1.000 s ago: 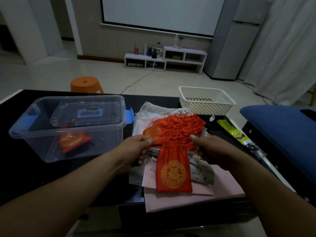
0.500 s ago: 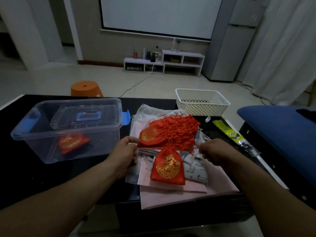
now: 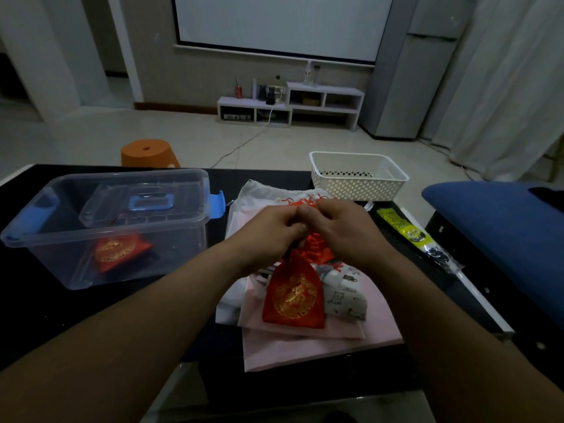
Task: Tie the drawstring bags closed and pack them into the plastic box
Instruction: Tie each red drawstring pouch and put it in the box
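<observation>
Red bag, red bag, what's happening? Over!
Left hand, right hand both pinching at neck of red gold-patterned fabric drawstring bag. Neck cinched, not boxed. Clear lid seems to cover clear plastic box.

White basket (image 3: pixel 351 189) on the black table (image 3: pixel 45 315); orange stool (image 3: pixel 146 152) behind.

The room is dimly lit. A large white projection screen (image 3: pixel 274 22) hangs on the beige far wall (image 3: pixel 158 71), above a low white open-shelf cabinet (image 3: pixel 323 100) on the pale tiled floor (image 3: pixel 171 126). A tall grey fridge (image 3: pixel 409 87) stands right of it, beside white curtains (image 3: pixel 506 87). An orange round plastic stool (image 3: pixel 148 152) sits behind the glossy black table (image 3: pixel 36 315).
</observation>
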